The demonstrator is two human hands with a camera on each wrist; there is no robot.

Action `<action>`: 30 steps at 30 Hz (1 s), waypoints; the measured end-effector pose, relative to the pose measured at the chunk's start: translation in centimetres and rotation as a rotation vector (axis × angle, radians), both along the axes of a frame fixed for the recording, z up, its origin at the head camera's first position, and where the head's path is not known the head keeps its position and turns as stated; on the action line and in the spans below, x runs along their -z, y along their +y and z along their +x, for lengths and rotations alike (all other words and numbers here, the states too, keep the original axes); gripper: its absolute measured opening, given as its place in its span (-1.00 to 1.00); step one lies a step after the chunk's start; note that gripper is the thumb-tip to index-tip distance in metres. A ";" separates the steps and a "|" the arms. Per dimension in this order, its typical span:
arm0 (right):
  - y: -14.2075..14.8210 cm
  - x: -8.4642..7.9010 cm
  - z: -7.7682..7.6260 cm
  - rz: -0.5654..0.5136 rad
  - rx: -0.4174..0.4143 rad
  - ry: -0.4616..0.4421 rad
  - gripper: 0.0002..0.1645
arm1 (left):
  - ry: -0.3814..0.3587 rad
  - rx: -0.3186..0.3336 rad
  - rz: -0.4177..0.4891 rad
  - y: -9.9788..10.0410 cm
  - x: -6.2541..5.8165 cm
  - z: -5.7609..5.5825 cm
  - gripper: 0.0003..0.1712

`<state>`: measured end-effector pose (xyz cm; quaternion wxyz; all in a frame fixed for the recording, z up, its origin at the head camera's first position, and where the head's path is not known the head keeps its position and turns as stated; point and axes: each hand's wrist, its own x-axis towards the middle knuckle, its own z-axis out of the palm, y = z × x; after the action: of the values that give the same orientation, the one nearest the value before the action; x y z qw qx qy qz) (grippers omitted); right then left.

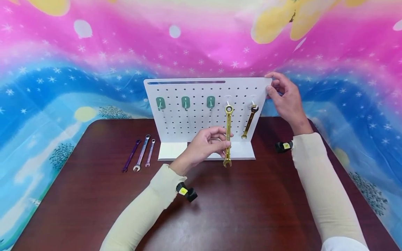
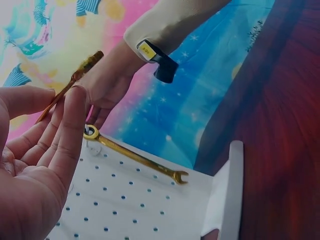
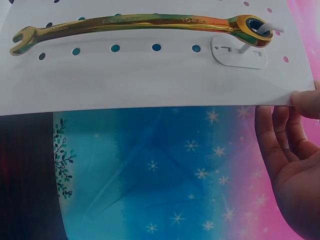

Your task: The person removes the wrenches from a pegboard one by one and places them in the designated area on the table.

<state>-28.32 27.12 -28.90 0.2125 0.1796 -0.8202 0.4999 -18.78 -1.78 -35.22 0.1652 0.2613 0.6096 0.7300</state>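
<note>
A gold combination wrench is pinched between the thumb and fingers of my left hand. It stands nearly upright, ring end up, just by a white hook; whether the ring is over the hook cannot be told. In the left wrist view the same wrench points away from the fingers. My right hand grips the upper right corner of the white pegboard, thumb in front and fingers behind. Beside it, a second gold wrench hangs by its ring from the rightmost white hook.
Three green-backed hooks line the board's left and middle. Left of its base lie a purple wrench, a silvery wrench and a smaller pinkish wrench on the dark wooden table. A patterned cloth hangs behind.
</note>
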 end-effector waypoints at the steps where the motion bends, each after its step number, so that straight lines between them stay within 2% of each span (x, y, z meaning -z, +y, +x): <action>1: 0.0 0.0 0.0 -0.005 0.000 0.001 -0.54 | 0.004 -0.007 -0.011 -0.3 0.2 0.1 -0.66; 5: 0.2 0.0 -0.2 -0.007 -0.001 -0.002 -0.54 | -0.002 -0.022 -0.039 -1.8 1.0 0.8 -0.69; 10: 0.1 0.0 -0.2 -0.002 0.000 0.010 -0.54 | 0.012 -0.052 -0.070 -4.7 2.2 1.7 -0.73; 15: 0.1 0.0 -0.1 -0.010 -0.009 0.014 -0.55 | 0.020 -0.122 -0.170 -8.5 3.3 2.4 -0.73; 20: 0.1 -0.1 0.0 -0.010 -0.018 0.019 -0.56 | -0.009 -0.187 -0.267 -12.0 4.1 3.0 -0.75; 30: 0.3 -0.5 0.2 0.056 -0.019 -0.030 -0.53 | -0.021 -0.303 -0.379 -18.1 5.9 3.9 -0.68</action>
<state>-28.08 27.44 -28.43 0.1905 0.1856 -0.8351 0.4815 -14.93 -19.91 -41.07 0.1061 0.1237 0.7663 0.6215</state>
